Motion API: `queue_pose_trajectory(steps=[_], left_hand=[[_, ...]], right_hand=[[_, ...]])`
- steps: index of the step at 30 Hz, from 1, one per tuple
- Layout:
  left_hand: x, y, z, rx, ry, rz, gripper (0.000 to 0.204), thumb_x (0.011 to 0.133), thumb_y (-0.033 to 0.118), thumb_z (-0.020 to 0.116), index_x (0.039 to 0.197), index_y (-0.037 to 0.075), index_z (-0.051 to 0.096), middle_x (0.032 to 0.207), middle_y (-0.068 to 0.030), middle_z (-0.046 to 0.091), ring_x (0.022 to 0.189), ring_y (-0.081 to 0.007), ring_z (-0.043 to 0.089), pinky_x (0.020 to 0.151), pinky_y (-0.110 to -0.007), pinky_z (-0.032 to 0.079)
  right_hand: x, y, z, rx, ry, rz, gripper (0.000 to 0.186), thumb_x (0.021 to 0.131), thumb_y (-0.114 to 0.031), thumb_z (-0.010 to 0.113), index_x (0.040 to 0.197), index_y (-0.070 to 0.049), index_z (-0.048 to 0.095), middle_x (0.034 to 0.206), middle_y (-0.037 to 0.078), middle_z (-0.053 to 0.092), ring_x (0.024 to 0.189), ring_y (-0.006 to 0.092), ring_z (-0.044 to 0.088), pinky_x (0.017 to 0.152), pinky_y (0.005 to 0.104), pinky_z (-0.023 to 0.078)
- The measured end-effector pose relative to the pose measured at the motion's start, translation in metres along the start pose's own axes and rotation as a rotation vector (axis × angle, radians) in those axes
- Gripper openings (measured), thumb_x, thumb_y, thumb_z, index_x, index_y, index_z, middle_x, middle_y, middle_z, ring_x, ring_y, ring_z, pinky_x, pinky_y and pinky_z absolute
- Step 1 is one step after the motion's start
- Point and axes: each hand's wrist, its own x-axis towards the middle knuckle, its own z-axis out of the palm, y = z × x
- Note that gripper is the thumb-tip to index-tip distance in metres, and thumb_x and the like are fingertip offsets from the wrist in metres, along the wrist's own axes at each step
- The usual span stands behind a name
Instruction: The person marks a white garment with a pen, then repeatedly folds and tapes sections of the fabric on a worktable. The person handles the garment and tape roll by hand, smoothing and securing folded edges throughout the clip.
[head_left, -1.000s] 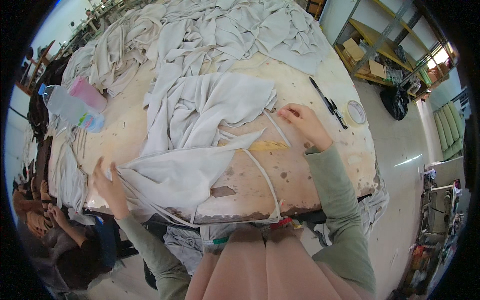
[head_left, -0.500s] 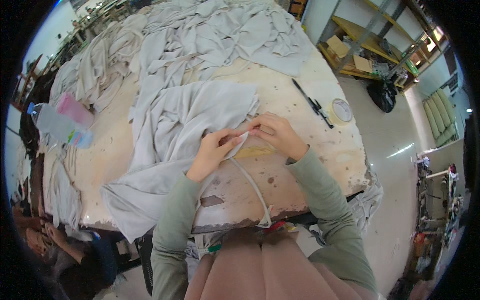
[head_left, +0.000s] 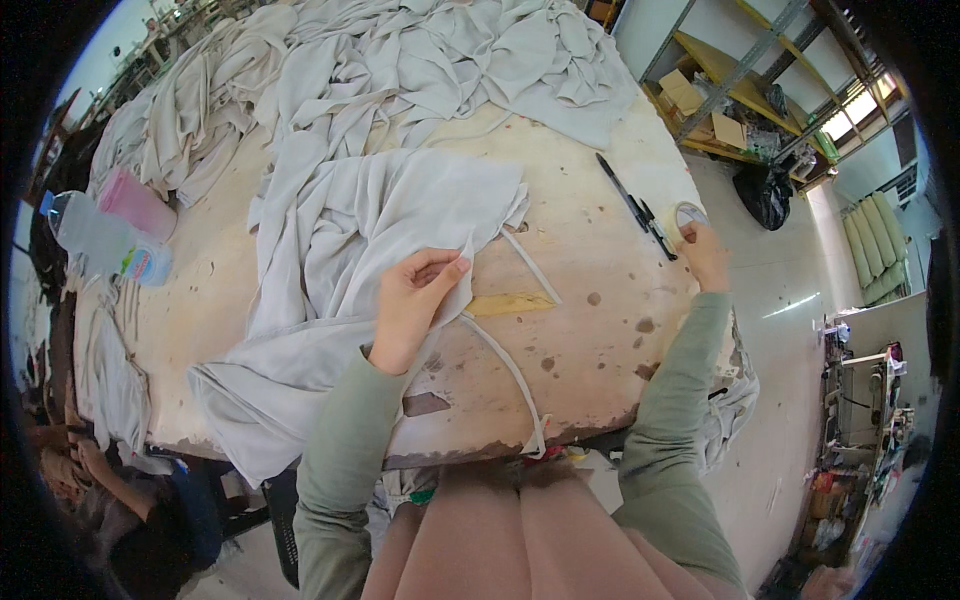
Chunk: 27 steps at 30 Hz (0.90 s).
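At the centre of the frame, our left hand (head_left: 415,305) pinches the grey cloth (head_left: 370,240) to pin it flat. At right, our right hand (head_left: 705,255) touches a round tape (head_left: 688,214) beside the black pen (head_left: 635,205); we cannot tell whether it grips.

Your stained wooden table (head_left: 600,330) carries heaped grey cloth (head_left: 380,220), a white strip (head_left: 510,370), black pens (head_left: 638,205), a round tin (head_left: 688,215) and plastic bottles (head_left: 105,235).
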Motion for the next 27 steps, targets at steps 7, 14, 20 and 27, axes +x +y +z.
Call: queue_pose_trajectory(steps=[7,14,20,27], left_hand=[[0.002,0.000,0.003,0.419,0.207,0.386,0.028,0.088,0.017,0.062,0.109,0.000,0.059,0.089,-0.0018,0.058,0.073,-0.0080,0.048,0.064,-0.024,0.040],[-0.010,0.003,0.006,0.122,-0.400,0.364,0.026,0.098,0.020,0.045,0.114,0.000,0.048,0.094,-0.0069,0.052,0.087,-0.0153,0.050,0.075,-0.026,0.042],[-0.015,0.002,0.010,0.162,-0.446,0.226,0.021,0.099,0.020,0.043,0.110,0.003,0.039,0.088,-0.0057,0.050,0.078,-0.0092,0.050,0.071,-0.025,0.043],[-0.013,-0.004,0.009,0.468,-0.317,0.534,0.026,0.095,0.018,0.048,0.114,0.001,0.041,0.098,-0.0133,0.054,0.086,-0.0239,0.055,0.078,-0.034,0.043]], right_hand=[[-0.036,-0.084,-0.031,0.637,0.303,-0.345,0.031,0.088,-0.016,0.048,0.115,-0.004,0.059,0.099,0.005,0.062,0.093,0.0151,0.055,0.085,0.0312,0.039],[-0.093,-0.154,0.006,1.312,-0.866,-0.522,0.027,0.092,-0.013,0.040,0.108,0.001,0.058,0.101,0.004,0.058,0.103,0.0128,0.050,0.093,0.0253,0.035],[-0.115,-0.182,0.012,1.410,-0.495,-0.469,0.024,0.095,-0.015,0.048,0.110,0.000,0.059,0.110,0.006,0.058,0.106,0.0128,0.050,0.093,0.0274,0.040],[-0.130,-0.181,0.016,1.044,-0.015,-0.702,0.021,0.084,-0.003,0.063,0.104,-0.003,0.061,0.096,0.008,0.065,0.091,0.0179,0.062,0.086,0.0328,0.047]])
